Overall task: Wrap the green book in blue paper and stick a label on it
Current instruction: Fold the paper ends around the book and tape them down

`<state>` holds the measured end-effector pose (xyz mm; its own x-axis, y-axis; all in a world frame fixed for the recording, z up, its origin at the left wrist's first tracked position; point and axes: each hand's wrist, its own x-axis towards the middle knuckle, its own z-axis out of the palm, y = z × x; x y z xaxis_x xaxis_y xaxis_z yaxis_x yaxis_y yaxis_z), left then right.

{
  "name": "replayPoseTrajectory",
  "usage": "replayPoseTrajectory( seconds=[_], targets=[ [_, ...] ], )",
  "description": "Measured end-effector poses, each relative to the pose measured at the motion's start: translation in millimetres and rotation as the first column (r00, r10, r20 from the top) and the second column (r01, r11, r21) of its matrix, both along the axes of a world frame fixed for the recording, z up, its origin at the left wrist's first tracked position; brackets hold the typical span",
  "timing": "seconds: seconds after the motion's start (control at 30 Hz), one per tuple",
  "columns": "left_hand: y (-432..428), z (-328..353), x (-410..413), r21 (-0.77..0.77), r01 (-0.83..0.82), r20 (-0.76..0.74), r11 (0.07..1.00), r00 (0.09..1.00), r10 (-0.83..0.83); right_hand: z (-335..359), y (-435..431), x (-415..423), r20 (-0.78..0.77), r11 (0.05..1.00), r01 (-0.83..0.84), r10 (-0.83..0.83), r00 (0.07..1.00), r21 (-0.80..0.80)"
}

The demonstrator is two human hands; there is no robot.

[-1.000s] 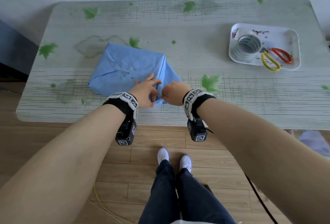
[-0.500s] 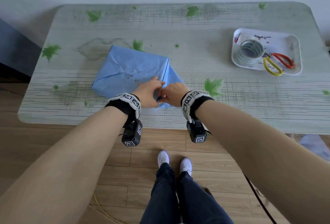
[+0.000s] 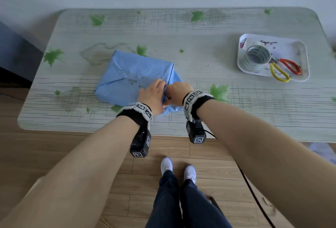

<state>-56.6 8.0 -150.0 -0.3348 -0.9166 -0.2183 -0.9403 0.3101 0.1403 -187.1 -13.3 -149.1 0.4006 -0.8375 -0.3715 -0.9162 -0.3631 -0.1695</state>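
- Left hand (image 3: 152, 96) and right hand (image 3: 179, 92) touch, and each pinches the blue paper (image 3: 127, 75) at its near-right flap.
- The folded paper lies on the table (image 3: 200, 33), near its front edge.
- Well apart to the right, a white tray (image 3: 305, 56) holds a tape roll (image 3: 256, 58) and scissors (image 3: 285, 69).

Left hand (image 3: 152, 96): fingers that lay spread over the near right corner of the blue paper (image 3: 131, 71) 1.0 s ago are now curled. It closes up against the right hand (image 3: 177, 94), and both pinch the corner fold. Counter (image 3: 200, 64) sits lower in view.
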Motion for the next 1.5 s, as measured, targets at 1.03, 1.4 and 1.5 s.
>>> replayPoseTrajectory(
  seconds=[1.03, 1.4, 1.5],
  targets=[
    [-9, 6, 13, 0.025, 0.045, -0.040, 0.999, 0.998, -0.044, 22, -5, -47, 0.120, 0.969, 0.084, -0.114, 0.986, 0.231],
    [-17, -6, 36, 0.156, 0.019, -0.072, 0.988, 0.997, -0.007, -3, 11, -41, 0.453, 0.958, 0.197, -0.273, 0.849, 0.209],
    [-12, -10, 38, 0.139, 0.031, -0.053, 0.990, 0.998, -0.024, -7, 16, -48, 0.540, 0.898, 0.298, -0.434, 0.721, 0.324]
  ],
)
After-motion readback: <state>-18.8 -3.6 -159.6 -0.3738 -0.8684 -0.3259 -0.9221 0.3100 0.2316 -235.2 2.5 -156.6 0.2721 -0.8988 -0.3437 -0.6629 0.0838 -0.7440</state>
